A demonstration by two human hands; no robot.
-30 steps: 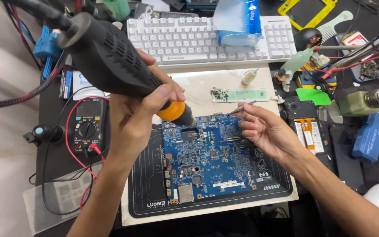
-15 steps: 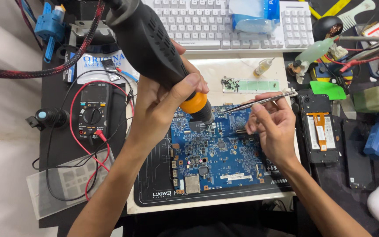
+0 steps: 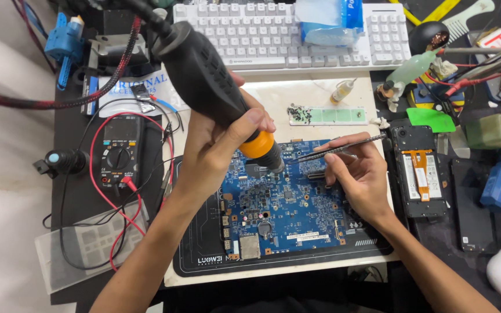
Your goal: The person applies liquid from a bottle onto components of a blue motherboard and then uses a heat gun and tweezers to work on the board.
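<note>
My left hand (image 3: 213, 152) grips a black hot-air tool (image 3: 204, 75) with an orange collar; its nozzle points down at a chip on the blue circuit board (image 3: 285, 214). My right hand (image 3: 359, 177) holds metal tweezers (image 3: 343, 147), tips aimed left toward the nozzle, just above the board's upper edge. The board lies on a black work mat (image 3: 204, 255).
A white keyboard (image 3: 250, 35) lies behind the mat, with a blue packet on it. A multimeter (image 3: 122, 149) with red and black leads sits left. An opened phone (image 3: 418, 174), a small green strip (image 3: 334, 115) and assorted tools crowd the right side.
The view has shifted slightly. The hot-air tool has tilted more upright over the board, and the tweezers have swung closer to the nozzle tip.
</note>
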